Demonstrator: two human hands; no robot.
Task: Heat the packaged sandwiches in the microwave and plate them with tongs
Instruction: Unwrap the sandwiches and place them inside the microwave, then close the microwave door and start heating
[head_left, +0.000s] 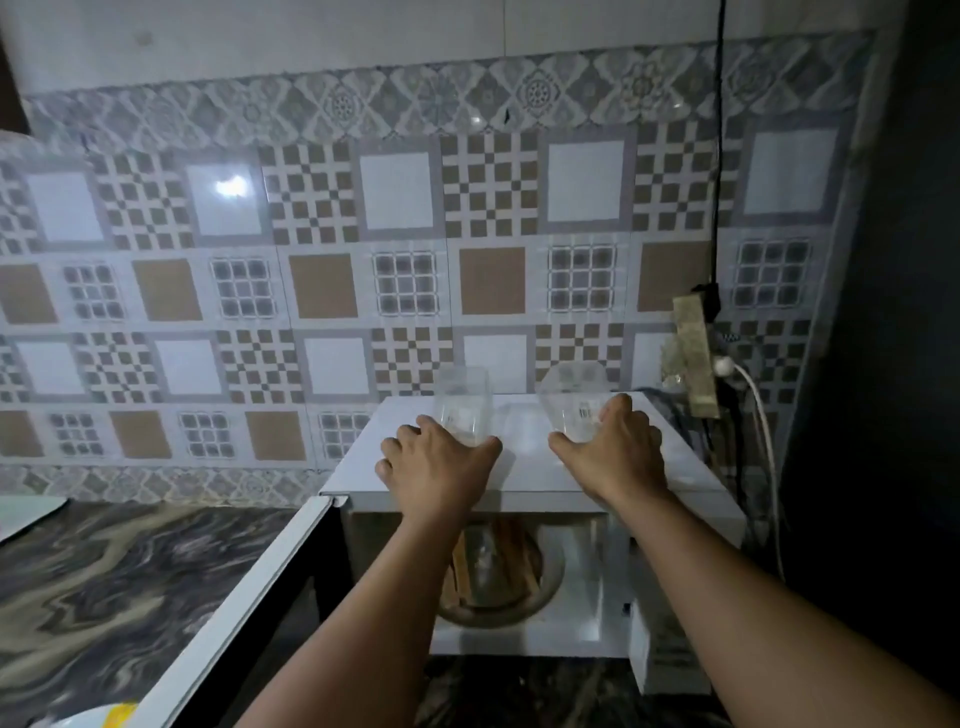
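While the microwave (519, 467) gapes, hands (441, 462) on clear packages (464, 400).

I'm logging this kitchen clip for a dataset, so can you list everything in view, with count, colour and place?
Microwave: one, white, on the counter against the tiled wall, door swung open to the left.
Sandwiches: count unclear, brown, on the turntable inside the microwave, seen through clear wrapping.
Clear plastic containers: two, transparent, on top of the microwave; left container, right container.
Counter: one, dark marbled, left of the microwave.
Power strip: one, beige, propped by the wall right of the microwave, a white plug in it.
Plate: one, white and yellow, bottom left edge, mostly cut off.
Left hand: holds the left container.
Right hand: holds the right container.
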